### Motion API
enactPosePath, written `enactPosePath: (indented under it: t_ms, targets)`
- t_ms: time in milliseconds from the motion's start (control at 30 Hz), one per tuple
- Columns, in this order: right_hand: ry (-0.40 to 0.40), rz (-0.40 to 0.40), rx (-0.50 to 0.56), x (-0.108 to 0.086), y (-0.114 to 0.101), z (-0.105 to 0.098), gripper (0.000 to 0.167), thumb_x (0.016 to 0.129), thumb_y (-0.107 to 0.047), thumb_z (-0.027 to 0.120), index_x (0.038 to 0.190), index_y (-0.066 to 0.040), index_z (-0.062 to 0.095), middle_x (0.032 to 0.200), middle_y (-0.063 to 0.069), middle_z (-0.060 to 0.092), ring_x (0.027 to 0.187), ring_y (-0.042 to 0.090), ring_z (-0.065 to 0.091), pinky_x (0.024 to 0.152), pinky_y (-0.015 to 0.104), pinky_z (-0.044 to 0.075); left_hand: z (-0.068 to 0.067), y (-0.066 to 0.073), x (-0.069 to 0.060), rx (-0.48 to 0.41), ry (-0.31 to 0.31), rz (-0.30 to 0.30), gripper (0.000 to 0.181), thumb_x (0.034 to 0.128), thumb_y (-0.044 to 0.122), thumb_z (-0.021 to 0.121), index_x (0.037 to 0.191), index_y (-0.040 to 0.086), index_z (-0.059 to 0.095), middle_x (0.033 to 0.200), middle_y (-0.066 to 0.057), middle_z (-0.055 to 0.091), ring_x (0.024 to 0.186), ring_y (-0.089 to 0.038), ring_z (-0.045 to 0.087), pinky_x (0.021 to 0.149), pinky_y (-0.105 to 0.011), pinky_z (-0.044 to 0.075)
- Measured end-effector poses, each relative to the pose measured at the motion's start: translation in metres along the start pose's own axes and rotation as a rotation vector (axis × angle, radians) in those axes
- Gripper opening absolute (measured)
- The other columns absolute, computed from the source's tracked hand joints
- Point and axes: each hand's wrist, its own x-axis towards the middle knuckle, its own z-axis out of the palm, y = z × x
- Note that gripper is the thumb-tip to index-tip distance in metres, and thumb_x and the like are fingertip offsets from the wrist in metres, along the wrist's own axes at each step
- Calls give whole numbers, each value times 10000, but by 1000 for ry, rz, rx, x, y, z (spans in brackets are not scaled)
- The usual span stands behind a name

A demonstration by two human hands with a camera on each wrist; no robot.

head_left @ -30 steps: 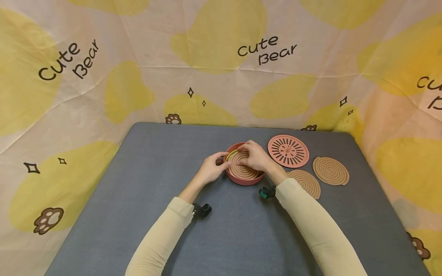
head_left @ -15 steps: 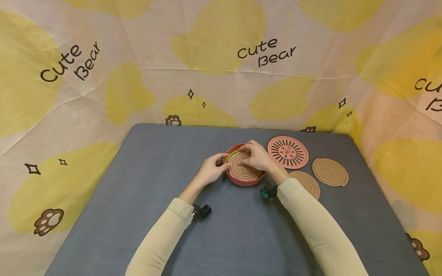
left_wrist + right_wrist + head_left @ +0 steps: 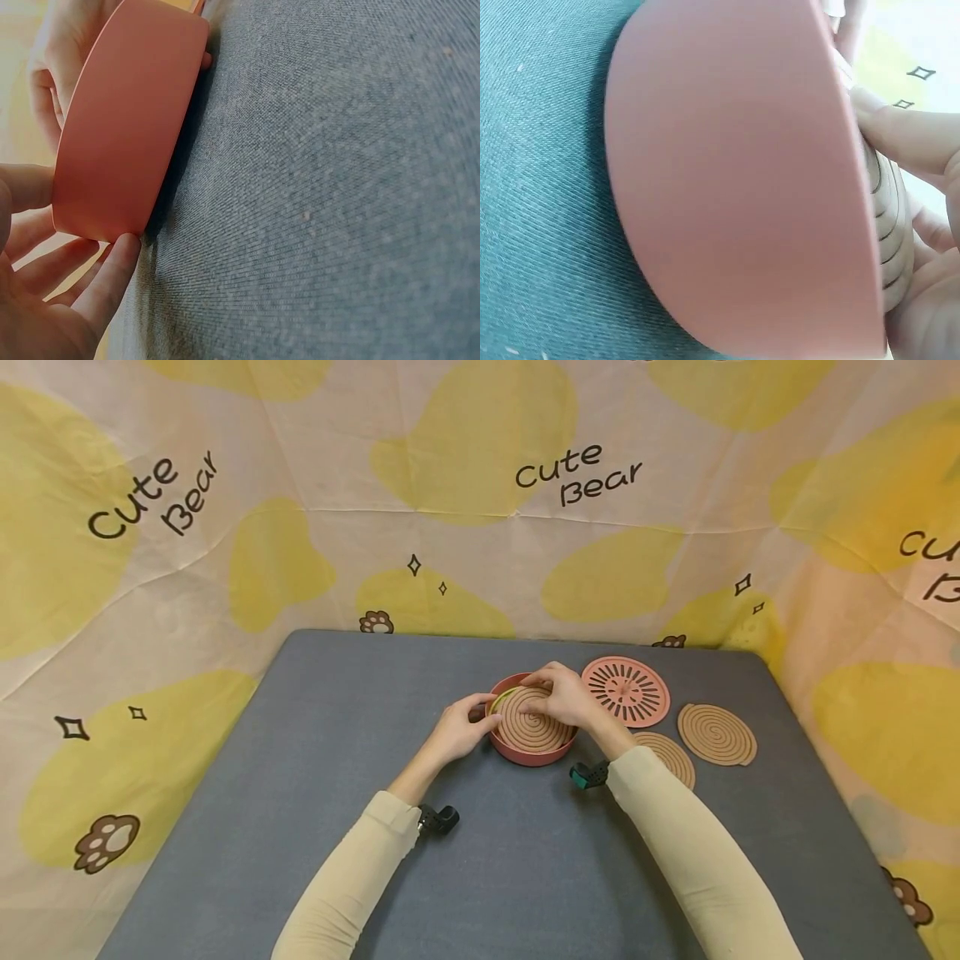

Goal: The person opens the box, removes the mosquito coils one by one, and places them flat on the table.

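A round pink mosquito coil holder rests on the table, with a tan mosquito coil in its opening. My left hand grips the holder's left side; in the left wrist view its fingers curl round the pink wall. On the far right side of the coil, my right hand pinches it between thumb and fingers. The right wrist view shows the coil edge standing above the holder's rim, thumb over it. A yellow-green strip shows at the inner upper left. The holder's bottom is hidden.
A slotted pink lid lies behind and right of the holder. Two more tan coils lie to the right: one coil farther out, another coil partly covered by my right arm. A printed cloth hangs behind the grey table.
My right hand has shifted slightly right and up, and more of the coil's face shows. The left hand has kept its place on the holder.
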Motion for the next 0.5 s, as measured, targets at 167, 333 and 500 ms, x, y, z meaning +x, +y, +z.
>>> enactPosePath:
  t_ms: [167,333,500]
  targets:
    - [27,17,44,-2,0,-8,466,853,-271,853,1258,-81,723,1161,112,585,1096,309,555,957,520,460,0,1,0,11,3,1,444,981,337,698,1393,187,628,1356,-89,634,1211,-245,623,973,-467,506]
    - [46,24,39,-3,0,-15,471,870,-300,837,1274,-93,713,1198,110,578,1138,313,552,978,531,454,0,0,0,11,2,9,449,985,328,695,1401,174,622,1354,-85,634,1213,-243,620,962,-461,511]
    - [61,27,49,-7,-8,-25,470,873,-308,833,1270,-87,712,1209,111,580,1147,321,552,974,534,458,1,-1,1,9,5,11,437,992,314,688,1402,179,621,1359,-84,630,1214,-242,620,951,-456,517]
